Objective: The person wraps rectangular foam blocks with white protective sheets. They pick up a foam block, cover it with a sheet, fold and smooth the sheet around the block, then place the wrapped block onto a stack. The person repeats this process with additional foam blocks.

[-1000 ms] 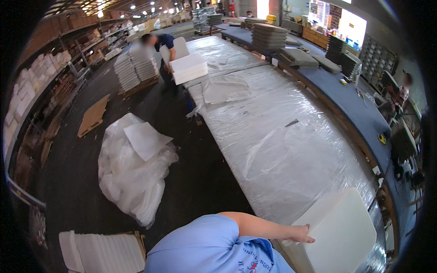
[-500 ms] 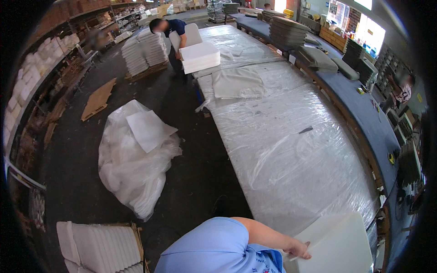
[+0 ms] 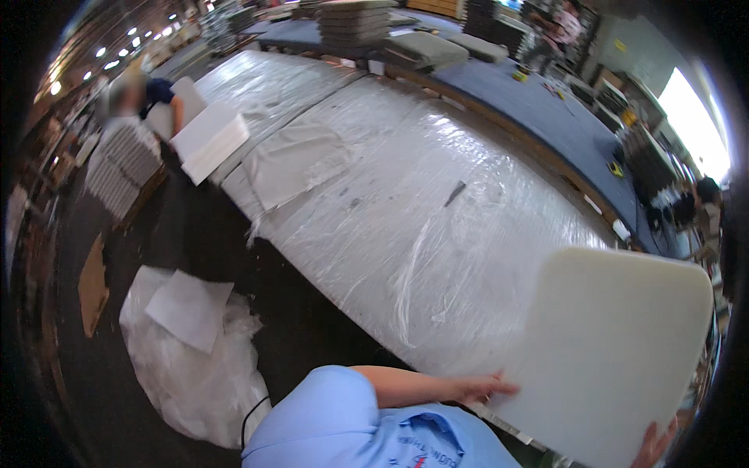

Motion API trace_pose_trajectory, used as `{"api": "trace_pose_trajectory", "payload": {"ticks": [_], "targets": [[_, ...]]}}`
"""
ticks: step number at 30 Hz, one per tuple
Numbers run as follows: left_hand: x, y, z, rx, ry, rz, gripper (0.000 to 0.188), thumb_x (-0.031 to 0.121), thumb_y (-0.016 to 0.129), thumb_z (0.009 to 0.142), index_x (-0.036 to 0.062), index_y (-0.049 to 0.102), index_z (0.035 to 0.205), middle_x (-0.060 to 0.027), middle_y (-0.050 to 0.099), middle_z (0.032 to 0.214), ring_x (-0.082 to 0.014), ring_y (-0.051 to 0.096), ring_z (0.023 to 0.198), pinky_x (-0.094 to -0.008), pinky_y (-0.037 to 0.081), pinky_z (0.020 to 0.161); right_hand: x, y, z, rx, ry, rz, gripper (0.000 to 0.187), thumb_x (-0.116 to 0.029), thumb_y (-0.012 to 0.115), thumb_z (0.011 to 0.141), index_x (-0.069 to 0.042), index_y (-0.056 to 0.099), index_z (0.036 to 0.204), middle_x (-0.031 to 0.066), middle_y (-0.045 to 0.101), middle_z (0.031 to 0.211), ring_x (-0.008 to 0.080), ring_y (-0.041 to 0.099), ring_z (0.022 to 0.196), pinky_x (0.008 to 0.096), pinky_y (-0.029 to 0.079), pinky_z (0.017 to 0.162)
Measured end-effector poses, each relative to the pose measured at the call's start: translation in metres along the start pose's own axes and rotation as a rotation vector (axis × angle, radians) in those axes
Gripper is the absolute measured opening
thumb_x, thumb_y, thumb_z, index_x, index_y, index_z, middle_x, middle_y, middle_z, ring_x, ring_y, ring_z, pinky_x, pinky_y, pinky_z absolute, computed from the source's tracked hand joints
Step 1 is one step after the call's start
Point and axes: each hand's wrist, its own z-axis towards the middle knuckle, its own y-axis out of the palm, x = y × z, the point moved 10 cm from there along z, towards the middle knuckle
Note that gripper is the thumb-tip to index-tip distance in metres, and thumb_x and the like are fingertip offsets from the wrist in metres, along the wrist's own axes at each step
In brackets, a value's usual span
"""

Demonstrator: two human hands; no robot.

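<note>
Touching cream, round-cornered, foam-like slab [image 3: 608, 351] at lower right of frame with bare left hand [image 3: 485, 387] and bare right hand [image 3: 654, 447]; can't tell if clamped. Looks light, soft, bendy: take by opposite edges.

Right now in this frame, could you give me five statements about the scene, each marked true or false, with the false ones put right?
1. The left hand is at the pale slab's left edge. True.
2. The right hand is out of view. False: it is at the slab's lower right edge.
3. A dark strip shows on the film-covered table. True.
4. A white sheet lies on that table. False: it lies on the plastic bundle.
5. Greyish pads are stacked on the blue-topped bench. True.
</note>
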Motion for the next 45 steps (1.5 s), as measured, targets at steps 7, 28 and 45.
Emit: {"api": "trace_pose_trajectory", "payload": {"ticks": [7,28,45], "targets": [[0.085,-0.226,-0.172,0.761,0.524,-0.092,0.047,0.033,0.063,0.097,0.0003,0.063,0.132,-0.0119,0.064,0.132,-0.0236,0.059,0.124,-0.0430,0.044,0.109,0.019,0.313,-0.055,-0.317,0.295,0.725,0.056,-0.011,0.072,0.094,0.002,0.048,0.143,0.0087,0.066,0.116,0.0143,0.063,0.102,0.0297,0.053,0.089],[0.067,-0.232,-0.111,0.596,-0.347,1.100,0.095,0.023,0.073,0.092,-0.0020,0.012,0.161,-0.0237,0.038,0.157,-0.0344,0.041,0.142,-0.0408,0.036,0.115,0.179,0.425,-0.346,-0.738,0.735,0.196,0.036,-0.041,0.068,0.089,-0.009,0.079,0.101,0.0102,0.077,0.090,0.0256,0.073,0.077,0.0415,0.057,0.074],[-0.050,-0.121,0.052,0.811,-0.464,0.988,0.074,0.027,0.071,0.096,0.0007,0.031,0.152,-0.0195,0.051,0.143,-0.0322,0.057,0.120,-0.0411,0.048,0.098,0.530,0.166,-0.334,0.248,1.376,0.374,0.014,-0.017,0.066,0.093,-0.005,0.073,0.093,0.0060,0.070,0.077,0.0154,0.067,0.067,0.0317,0.054,0.059]]}}
